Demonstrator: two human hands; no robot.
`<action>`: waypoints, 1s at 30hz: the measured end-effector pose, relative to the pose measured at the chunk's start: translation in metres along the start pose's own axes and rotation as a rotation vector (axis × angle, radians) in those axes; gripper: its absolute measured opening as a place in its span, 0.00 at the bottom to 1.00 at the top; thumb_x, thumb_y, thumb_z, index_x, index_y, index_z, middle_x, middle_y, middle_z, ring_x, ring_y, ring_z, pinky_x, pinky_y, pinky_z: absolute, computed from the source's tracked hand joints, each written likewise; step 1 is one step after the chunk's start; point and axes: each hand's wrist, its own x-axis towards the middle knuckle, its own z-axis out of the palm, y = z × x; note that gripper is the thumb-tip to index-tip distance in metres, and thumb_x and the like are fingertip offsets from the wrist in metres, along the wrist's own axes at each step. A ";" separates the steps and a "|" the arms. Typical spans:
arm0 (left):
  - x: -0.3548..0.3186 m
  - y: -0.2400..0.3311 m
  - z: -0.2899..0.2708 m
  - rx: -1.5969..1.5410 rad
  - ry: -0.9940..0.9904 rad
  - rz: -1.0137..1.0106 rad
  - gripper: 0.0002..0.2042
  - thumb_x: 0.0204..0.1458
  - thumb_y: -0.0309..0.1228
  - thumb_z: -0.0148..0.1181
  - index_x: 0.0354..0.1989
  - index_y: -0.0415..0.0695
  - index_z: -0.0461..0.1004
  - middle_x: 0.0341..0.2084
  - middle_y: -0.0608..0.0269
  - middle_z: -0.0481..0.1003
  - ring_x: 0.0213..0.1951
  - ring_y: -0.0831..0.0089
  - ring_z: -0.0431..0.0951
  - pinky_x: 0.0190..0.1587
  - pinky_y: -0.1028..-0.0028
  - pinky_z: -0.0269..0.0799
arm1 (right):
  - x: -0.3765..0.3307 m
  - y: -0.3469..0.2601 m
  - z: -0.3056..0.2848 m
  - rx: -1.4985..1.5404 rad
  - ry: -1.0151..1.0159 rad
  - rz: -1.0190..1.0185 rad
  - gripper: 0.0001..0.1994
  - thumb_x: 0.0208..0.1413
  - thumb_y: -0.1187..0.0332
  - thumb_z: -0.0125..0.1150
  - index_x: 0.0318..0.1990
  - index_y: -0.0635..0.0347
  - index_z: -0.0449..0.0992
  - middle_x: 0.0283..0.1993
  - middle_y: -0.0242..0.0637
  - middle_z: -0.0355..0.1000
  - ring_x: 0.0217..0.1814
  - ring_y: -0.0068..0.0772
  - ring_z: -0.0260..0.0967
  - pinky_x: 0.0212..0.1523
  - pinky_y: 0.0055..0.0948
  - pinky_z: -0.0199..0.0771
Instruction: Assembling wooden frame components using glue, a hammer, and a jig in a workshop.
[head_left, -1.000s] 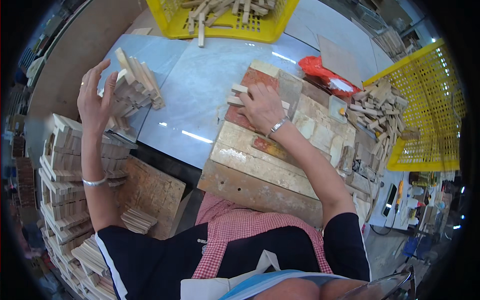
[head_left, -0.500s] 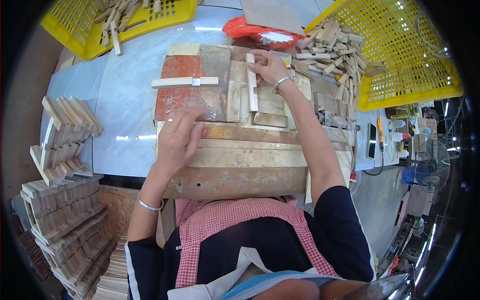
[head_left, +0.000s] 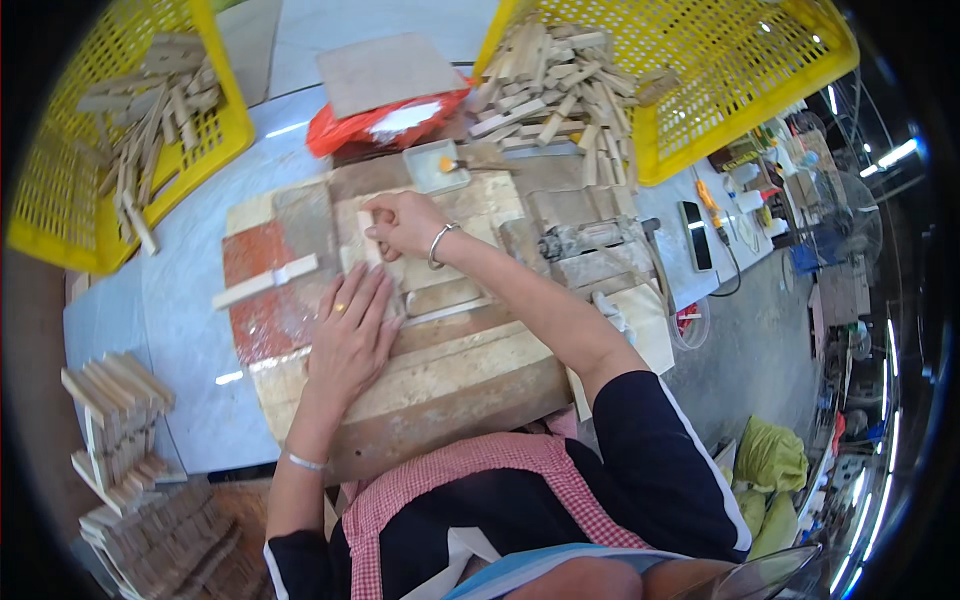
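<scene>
My right hand (head_left: 405, 224) pinches the far part of a pale notched wood strip (head_left: 369, 228) between thumb and fingers. The strip lies on a worn wooden board (head_left: 470, 205). My left hand (head_left: 352, 325) rests with fingers stretched out and pressed down at the strip's near end, hiding part of it. Beside it, another pale notched strip (head_left: 265, 282) lies across a red plate (head_left: 252, 253) on the board. A small block (head_left: 443, 294) is set on the board near my left fingertips.
Yellow plastic baskets (head_left: 740, 95) with wood pieces stand at the far left and far right. Notched strips (head_left: 120, 420) are stacked at the left. A red plastic bag (head_left: 345, 130) lies under a flat board (head_left: 388, 75). A clear tray (head_left: 436, 166) and a phone (head_left: 696, 236) are also on the table.
My left hand has moved from the board's near edge, right and forward to the held strip's near end. My right hand still holds that strip. The whole view has turned and shifted.
</scene>
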 end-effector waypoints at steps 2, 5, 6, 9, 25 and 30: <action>0.002 0.004 -0.005 0.021 -0.008 -0.006 0.20 0.53 0.33 0.54 0.53 0.38 0.69 0.54 0.55 0.68 0.61 0.58 0.62 0.64 0.56 0.53 | 0.011 0.009 -0.029 -0.047 0.062 -0.065 0.12 0.51 0.72 0.56 0.44 0.61 0.75 0.26 0.37 0.75 0.23 0.28 0.76 0.26 0.28 0.76; 0.004 0.006 -0.010 0.046 -0.034 -0.044 0.20 0.54 0.34 0.52 0.54 0.38 0.68 0.54 0.55 0.69 0.60 0.59 0.63 0.65 0.56 0.50 | 0.029 0.057 -0.135 -0.325 0.669 0.032 0.13 0.53 0.61 0.54 0.34 0.62 0.77 0.28 0.48 0.76 0.32 0.42 0.77 0.34 0.36 0.76; 0.007 0.007 -0.010 0.038 -0.048 -0.046 0.20 0.54 0.33 0.52 0.55 0.38 0.68 0.54 0.55 0.69 0.60 0.58 0.63 0.65 0.56 0.50 | 0.045 0.101 -0.183 -0.359 0.732 0.284 0.17 0.54 0.56 0.54 0.33 0.64 0.78 0.26 0.51 0.75 0.32 0.45 0.77 0.38 0.39 0.74; 0.005 0.009 -0.010 0.010 -0.048 -0.080 0.21 0.55 0.32 0.51 0.56 0.37 0.66 0.53 0.55 0.69 0.58 0.58 0.64 0.65 0.55 0.50 | 0.037 0.127 -0.222 -0.611 0.639 0.505 0.21 0.53 0.53 0.56 0.34 0.67 0.78 0.25 0.49 0.76 0.24 0.37 0.76 0.30 0.34 0.76; 0.005 0.002 -0.003 -0.045 0.098 -0.082 0.20 0.52 0.22 0.51 0.55 0.38 0.65 0.49 0.54 0.71 0.56 0.58 0.68 0.61 0.57 0.58 | -0.104 0.038 -0.104 -0.398 0.358 -0.373 0.09 0.53 0.65 0.59 0.38 0.55 0.80 0.32 0.35 0.76 0.33 0.34 0.73 0.36 0.32 0.71; 0.001 0.002 0.001 -0.023 0.128 -0.069 0.19 0.53 0.23 0.51 0.55 0.38 0.66 0.48 0.53 0.72 0.55 0.58 0.68 0.60 0.57 0.59 | -0.107 0.038 -0.064 -0.574 0.110 -0.554 0.09 0.49 0.66 0.63 0.37 0.55 0.79 0.33 0.35 0.74 0.37 0.39 0.69 0.40 0.35 0.68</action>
